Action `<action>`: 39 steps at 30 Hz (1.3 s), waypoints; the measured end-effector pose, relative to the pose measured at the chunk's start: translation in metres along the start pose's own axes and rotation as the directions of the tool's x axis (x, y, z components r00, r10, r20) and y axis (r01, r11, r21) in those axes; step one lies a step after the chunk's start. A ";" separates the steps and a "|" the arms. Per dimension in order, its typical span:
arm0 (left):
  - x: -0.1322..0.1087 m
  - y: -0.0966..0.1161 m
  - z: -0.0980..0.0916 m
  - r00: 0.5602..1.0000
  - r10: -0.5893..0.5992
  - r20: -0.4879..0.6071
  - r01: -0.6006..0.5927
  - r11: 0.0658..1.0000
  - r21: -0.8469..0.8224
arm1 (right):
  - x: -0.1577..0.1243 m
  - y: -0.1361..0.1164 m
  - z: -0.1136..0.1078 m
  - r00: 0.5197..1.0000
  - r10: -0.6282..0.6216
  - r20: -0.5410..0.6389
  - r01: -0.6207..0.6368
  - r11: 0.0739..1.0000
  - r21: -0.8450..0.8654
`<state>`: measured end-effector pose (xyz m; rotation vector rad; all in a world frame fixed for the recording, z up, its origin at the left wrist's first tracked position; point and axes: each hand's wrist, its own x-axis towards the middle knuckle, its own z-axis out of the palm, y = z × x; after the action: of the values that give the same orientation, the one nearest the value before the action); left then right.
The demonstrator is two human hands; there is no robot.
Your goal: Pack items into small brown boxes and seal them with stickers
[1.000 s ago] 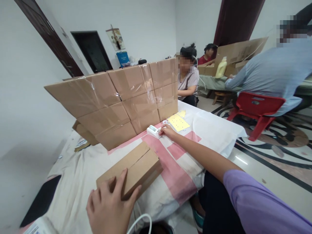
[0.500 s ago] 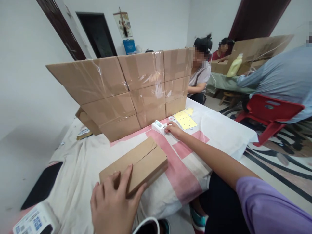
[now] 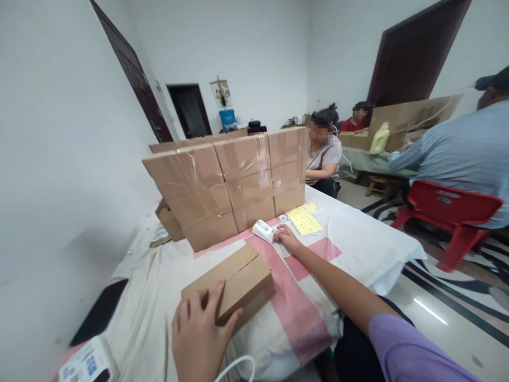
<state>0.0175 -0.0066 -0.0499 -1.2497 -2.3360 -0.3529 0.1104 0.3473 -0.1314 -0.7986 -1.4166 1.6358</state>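
My left hand [image 3: 202,329] rests on the near left end of a closed brown cardboard box [image 3: 242,281], fingers over the top and thumb along its near side. The box lies on the cloth-covered table [image 3: 350,233]. Farther off, my right hand [image 3: 287,237] is at the right end of a small white device [image 3: 263,231] with a display. Its fingertips are pinched together there; whatever is between them is too small to make out. A yellow dotted sheet [image 3: 305,220] and a small roll of tape [image 3: 282,218] lie just beyond that hand.
Taped cardboard panels [image 3: 248,180] stand as a screen along the far side. To the left lie a dark flat pad [image 3: 99,310] and a white labelled device [image 3: 89,362]. A white cable [image 3: 238,363] loops near my left wrist. Several people sit beyond, one on a red chair [image 3: 453,209].
My view has tilted upward, so more of the back wall shows. Both hands keep nearly the same places, the left on the box and the right at the white device.
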 end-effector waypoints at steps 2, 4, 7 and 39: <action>0.002 0.002 -0.001 1.000 -0.023 0.011 0.023 1.000 -0.013 | -0.004 -0.006 0.003 1.000 -0.018 -0.011 0.018 1.000 0.005; 0.003 0.005 -0.004 0.998 -0.055 0.028 0.056 0.998 -0.025 | -0.008 -0.012 0.005 0.999 -0.034 -0.020 0.034 0.999 0.010; 0.004 0.009 -0.009 0.995 -0.078 0.062 0.081 0.995 -0.057 | -0.012 -0.017 0.008 0.998 -0.050 -0.032 0.051 0.999 0.014; 0.026 0.000 -0.057 0.979 0.021 -0.202 -0.136 0.805 -0.577 | -0.204 -0.145 0.071 0.562 -0.448 0.695 0.581 0.812 0.054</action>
<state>0.0208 -0.0126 0.0127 -1.4972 -2.0630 -1.1897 0.1698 0.1396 0.0144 0.2267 -2.0919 1.3613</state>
